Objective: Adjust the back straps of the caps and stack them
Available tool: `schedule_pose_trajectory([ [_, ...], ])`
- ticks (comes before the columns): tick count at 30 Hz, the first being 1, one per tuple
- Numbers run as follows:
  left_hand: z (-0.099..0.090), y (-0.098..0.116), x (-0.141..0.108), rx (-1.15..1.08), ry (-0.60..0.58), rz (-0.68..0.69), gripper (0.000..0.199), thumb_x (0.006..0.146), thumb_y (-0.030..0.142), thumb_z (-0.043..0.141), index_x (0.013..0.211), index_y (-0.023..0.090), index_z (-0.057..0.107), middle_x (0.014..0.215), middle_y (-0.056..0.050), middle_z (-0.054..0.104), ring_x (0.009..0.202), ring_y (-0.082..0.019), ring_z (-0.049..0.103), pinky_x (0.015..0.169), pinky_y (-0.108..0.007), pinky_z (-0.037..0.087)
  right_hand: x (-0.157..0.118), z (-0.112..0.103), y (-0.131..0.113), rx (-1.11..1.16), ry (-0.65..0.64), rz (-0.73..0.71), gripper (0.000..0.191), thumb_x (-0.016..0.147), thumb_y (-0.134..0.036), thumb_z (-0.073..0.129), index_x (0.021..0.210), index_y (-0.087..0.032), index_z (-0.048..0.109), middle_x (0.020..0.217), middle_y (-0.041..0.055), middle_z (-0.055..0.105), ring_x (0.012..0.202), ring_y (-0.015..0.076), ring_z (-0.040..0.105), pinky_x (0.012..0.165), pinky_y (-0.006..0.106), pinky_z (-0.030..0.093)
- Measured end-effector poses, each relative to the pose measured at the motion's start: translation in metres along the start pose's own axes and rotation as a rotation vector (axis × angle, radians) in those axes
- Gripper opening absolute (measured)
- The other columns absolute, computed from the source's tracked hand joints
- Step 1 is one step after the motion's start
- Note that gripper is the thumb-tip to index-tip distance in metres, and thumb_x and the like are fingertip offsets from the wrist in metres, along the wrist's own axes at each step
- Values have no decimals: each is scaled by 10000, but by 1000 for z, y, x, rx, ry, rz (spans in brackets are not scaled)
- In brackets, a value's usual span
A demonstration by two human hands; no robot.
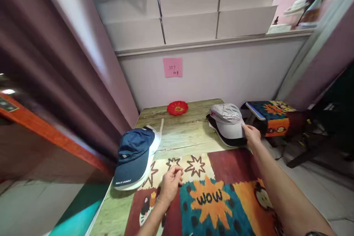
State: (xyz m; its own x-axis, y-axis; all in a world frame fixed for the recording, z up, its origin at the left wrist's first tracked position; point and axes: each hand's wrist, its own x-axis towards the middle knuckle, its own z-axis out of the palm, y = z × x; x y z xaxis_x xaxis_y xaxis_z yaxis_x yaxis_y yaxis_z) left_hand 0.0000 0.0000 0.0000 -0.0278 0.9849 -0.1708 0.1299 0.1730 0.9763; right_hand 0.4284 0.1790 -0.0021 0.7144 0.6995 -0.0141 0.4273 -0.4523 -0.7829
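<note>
On the right of the table a grey cap (226, 115) with white lettering lies on top of a black cap (218, 131). My right hand (251, 134) pinches the edge of the grey cap's brim. A navy cap (134, 146) rests on a white cap (158, 141) at the table's left side, its brim toward me. My left hand (171, 183) hovers over the patterned mat (226, 162), its fingers curled together; whether anything small is between them is hidden.
A red scalloped dish (177, 108) sits at the table's back edge (199, 102). Above it, a pink note (173, 67) is stuck on the wall. A stool with a patterned cover (276, 108) stands at right, a purple curtain (83, 66) at left.
</note>
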Motion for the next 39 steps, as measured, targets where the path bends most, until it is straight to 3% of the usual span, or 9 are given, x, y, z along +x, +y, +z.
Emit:
schedule_pose_trajectory([
  [4, 0, 2, -1, -4, 4, 4, 319, 801, 467, 637, 898, 164, 669, 766, -24, 667, 571, -121, 569, 568, -251, 487, 1, -8, -1, -51, -18, -26, 573, 840, -557, 565, 1142, -114, 768, 1089, 200, 758, 1013, 357, 691, 839, 414, 525],
  [11, 3, -1, -2, 42, 5, 33, 317, 830, 471, 615, 921, 173, 673, 779, -27, 677, 573, -129, 592, 582, -258, 494, 2, -18, -4, -165, -57, 6, 588, 862, -586, 519, 1251, -198, 729, 1224, 211, 700, 1143, 414, 641, 958, 542, 476],
  [16, 7, 2, -3, 90, 4, 34, 317, 846, 465, 596, 941, 173, 678, 734, -22, 665, 575, -145, 611, 584, -269, 496, -14, -22, -8, -200, -30, -13, 956, 785, -781, 501, 1505, -153, 477, 1513, 267, 447, 1344, 461, 479, 1072, 606, 375],
  [19, 8, 4, -5, 82, 12, 36, 304, 837, 463, 607, 917, 179, 680, 694, -8, 645, 563, -144, 609, 580, -266, 496, -34, -18, -12, -209, -76, -96, 1239, 639, -868, 601, 1584, -127, 296, 1531, 290, 404, 1368, 447, 465, 1086, 551, 398],
  [21, 9, 6, -6, 65, 15, 29, 291, 826, 455, 620, 901, 181, 680, 688, -4, 639, 557, -140, 606, 576, -262, 497, -48, -14, -14, -231, -71, -132, 1324, 578, -872, 652, 1601, -145, 231, 1540, 284, 394, 1384, 456, 442, 1093, 561, 390],
  [24, 9, 8, -7, 58, 10, 26, 272, 819, 430, 623, 903, 177, 681, 711, -9, 646, 552, -131, 598, 566, -254, 492, -62, -9, -20, -250, -31, -138, 1292, 585, -850, 667, 1592, -166, 236, 1533, 267, 408, 1395, 454, 425, 1098, 578, 378],
  [32, 12, 1, -6, 96, 10, 55, 227, 853, 377, 568, 917, 180, 662, 730, -2, 626, 570, -134, 607, 568, -256, 501, -75, 1, -29, -281, -41, -76, 957, 732, -808, 554, 1400, -124, 508, 1427, 269, 506, 1273, 458, 540, 1005, 568, 457],
  [36, 13, -6, -8, 114, 17, 73, 208, 864, 348, 547, 913, 183, 664, 700, 8, 604, 561, -136, 606, 562, -254, 496, -86, 14, -20, -252, 91, -121, 1005, 760, -789, 548, 1452, -67, 439, 1434, 301, 495, 1323, 479, 481, 1071, 616, 380],
  [39, 14, -11, -8, 129, 24, 95, 189, 865, 320, 541, 895, 183, 668, 694, 11, 599, 547, -128, 602, 554, -243, 482, -96, 22, -15, -227, 212, -265, 1105, 779, -793, 534, 1543, -36, 281, 1520, 326, 387, 1420, 485, 350, 1134, 648, 269],
])
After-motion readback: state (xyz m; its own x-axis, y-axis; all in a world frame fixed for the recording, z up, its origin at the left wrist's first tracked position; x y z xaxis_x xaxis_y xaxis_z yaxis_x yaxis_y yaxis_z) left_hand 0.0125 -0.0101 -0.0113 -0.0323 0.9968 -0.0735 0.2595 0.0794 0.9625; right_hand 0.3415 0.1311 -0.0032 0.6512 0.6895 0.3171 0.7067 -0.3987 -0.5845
